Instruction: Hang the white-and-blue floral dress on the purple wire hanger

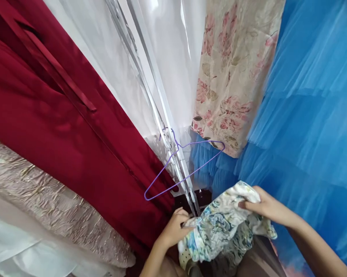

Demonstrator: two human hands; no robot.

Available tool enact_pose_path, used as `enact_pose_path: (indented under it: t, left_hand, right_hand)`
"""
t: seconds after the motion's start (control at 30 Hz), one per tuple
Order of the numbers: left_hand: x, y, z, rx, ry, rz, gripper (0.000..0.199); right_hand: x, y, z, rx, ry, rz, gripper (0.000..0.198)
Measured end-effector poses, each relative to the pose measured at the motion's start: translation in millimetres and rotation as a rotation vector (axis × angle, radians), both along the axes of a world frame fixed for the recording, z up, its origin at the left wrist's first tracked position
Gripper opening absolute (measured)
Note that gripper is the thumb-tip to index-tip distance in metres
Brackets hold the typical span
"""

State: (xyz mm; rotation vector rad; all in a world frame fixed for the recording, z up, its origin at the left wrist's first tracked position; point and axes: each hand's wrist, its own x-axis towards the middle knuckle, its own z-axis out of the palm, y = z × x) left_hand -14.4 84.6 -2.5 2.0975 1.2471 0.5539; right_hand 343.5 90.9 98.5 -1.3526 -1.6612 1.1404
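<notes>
A crumpled white garment (225, 223) with a blue, green and yellow print is stretched between my two hands, low in the head view. My left hand (175, 227) pinches its left edge, fingers curled. On the opposite side, my right hand (267, 207) grips the upper right edge, thumb pressed on the cloth in front. The garment's kind cannot be made out from its folds. Just above it hangs a bare purple wire hanger (178, 145), tilted, its hook at the pale metal poles (162, 100). Neither hand touches the hanger.
Left of the poles hang a dark red garment (84, 130) and a textured pinkish one (52, 200). White fabric (173, 57) hangs behind. To the right are floral cloth (228, 84) and blue tulle (306, 127). A pale perforated shoe (185, 257) shows below.
</notes>
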Motion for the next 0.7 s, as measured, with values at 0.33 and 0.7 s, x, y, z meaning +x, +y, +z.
enact_pose_path:
  t: [0.33, 0.7]
  left_hand:
    - [-129, 0, 86.8, 0.382, 0.118, 0.466, 0.03]
    - [-95, 77, 146.5, 0.508, -0.092, 0.439, 0.025]
  right_hand:
    - [-68, 104, 19, 0.336, -0.025, 0.211, 0.055]
    - [-102, 103, -5, 0.474, -0.196, 0.189, 0.044]
